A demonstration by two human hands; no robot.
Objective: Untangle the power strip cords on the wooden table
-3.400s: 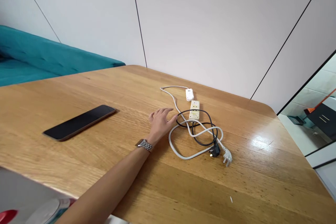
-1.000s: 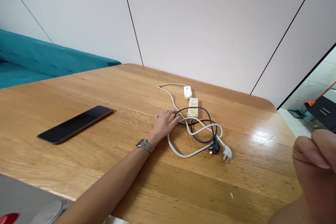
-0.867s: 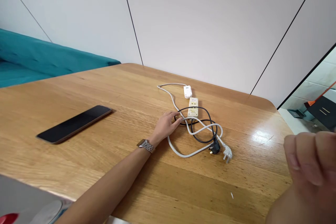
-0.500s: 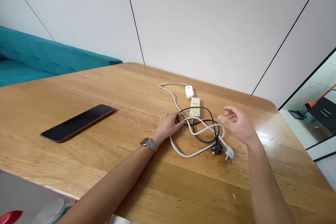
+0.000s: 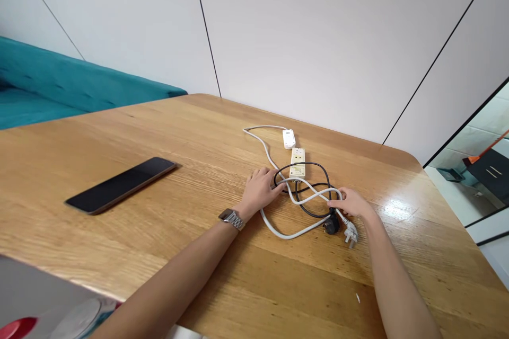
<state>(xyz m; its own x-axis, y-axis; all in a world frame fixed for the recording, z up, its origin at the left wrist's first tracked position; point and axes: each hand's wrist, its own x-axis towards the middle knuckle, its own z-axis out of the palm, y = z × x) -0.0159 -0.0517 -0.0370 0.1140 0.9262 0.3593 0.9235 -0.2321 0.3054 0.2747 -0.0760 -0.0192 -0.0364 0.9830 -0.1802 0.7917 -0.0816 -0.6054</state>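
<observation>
White cable (image 5: 286,238) and black cable (image 5: 314,215) are tangled in loops on a wooden table (image 5: 199,137), just below and right of the centre of the frame. The far end of the white cable is joined to a small white box (image 5: 289,139) above the tangle; just below it, a cream power strip (image 5: 298,158) is crossed by the black cable. At the lower right of the loops, a black plug (image 5: 331,224) and a white plug (image 5: 350,233) are laid near each other.

The left edge of the loops is met by the left hand (image 5: 260,189), its thumb held apart from lightly bent fingers; whether anything is pinched cannot be told. A watch (image 5: 230,217) is worn on that arm. The right hand (image 5: 353,203) is placed at the cables just above the plugs, its fingers curled and thumb extended; whether a cable is gripped cannot be told.

At the left of the frame, a dark phone (image 5: 121,185) is seen lying flat. A teal sofa (image 5: 87,85) is shown at the upper left.
</observation>
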